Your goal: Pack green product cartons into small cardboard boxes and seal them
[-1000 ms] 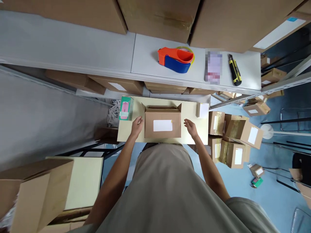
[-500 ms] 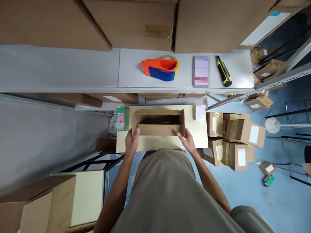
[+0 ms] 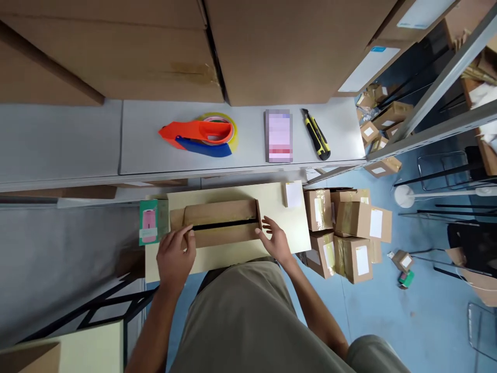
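A brown cardboard box [image 3: 219,223] lies on the small pale table [image 3: 279,207], its two top flaps folded down with a dark slit between them. My left hand [image 3: 174,256] rests on the near flap at the box's left end, fingers curled over it. My right hand [image 3: 274,239] presses against the box's right end with the fingers stretched out. A green and pink small carton [image 3: 149,228] stands just left of the box.
A grey shelf [image 3: 77,140] above the table carries an orange and blue tape dispenser [image 3: 202,139], a blurred card [image 3: 278,135] and a yellow and black utility knife [image 3: 316,133]. A small labelled box [image 3: 293,194] sits at the table's far right corner. Taped parcels [image 3: 349,228] are piled on the blue floor to the right.
The box was turned from label-up to opening-up, and its flaps have been folded down from open to almost closed. Both hands moved onto the flaps and ends. The view swung left.
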`<state>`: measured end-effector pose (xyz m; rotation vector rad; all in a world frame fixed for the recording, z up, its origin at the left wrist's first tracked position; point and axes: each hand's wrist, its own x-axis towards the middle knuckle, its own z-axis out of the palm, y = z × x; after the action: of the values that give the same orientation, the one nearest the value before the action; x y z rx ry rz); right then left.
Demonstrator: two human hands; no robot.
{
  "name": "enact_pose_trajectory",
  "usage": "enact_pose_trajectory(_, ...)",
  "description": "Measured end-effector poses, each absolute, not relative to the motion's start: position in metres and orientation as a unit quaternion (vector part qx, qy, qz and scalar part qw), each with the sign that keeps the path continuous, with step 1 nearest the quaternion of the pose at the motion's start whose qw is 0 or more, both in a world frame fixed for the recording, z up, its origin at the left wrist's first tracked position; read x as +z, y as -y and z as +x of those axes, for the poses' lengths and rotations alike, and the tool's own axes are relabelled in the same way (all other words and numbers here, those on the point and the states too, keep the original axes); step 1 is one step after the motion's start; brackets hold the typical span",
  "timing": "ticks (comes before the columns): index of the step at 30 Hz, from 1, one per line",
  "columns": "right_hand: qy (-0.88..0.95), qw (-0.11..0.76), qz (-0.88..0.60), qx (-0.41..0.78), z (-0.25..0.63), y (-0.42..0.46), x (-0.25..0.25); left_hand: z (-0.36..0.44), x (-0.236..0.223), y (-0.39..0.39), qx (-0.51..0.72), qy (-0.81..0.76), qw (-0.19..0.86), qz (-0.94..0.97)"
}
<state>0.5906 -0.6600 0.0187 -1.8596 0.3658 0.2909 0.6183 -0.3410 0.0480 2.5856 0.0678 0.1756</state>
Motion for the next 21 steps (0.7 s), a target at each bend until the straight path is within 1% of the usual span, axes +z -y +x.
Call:
enact_pose_trajectory(3, -0.139, 0.564, -0.803, 0.134, 0.601, 0.663, 0.022, 0.632, 0.044, 0.354, -0.002, 0.027, 0.258, 0.966)
enact_pose_trajectory(7, -0.13, 0.543, -0.815, 0.154, 0.614, 0.666, 0.026, 0.635, 0.035, 0.366, -0.053, 0.014, 0.238, 0.97)
enact_pose_trajectory(13, -0.116, 0.537, -0.814, 0.189, 0.63, 0.672, 0.028, 0.628, 0.039, 0.365, -0.03, -0.024, 0.281, 0.959)
enact_pose_trajectory(21, -0.085, 0.53, -0.816, 0.214, 0.637, 0.672, 0.02, 0.605, 0.067, 0.376, -0.01, -0.087, 0.241, 0.967)
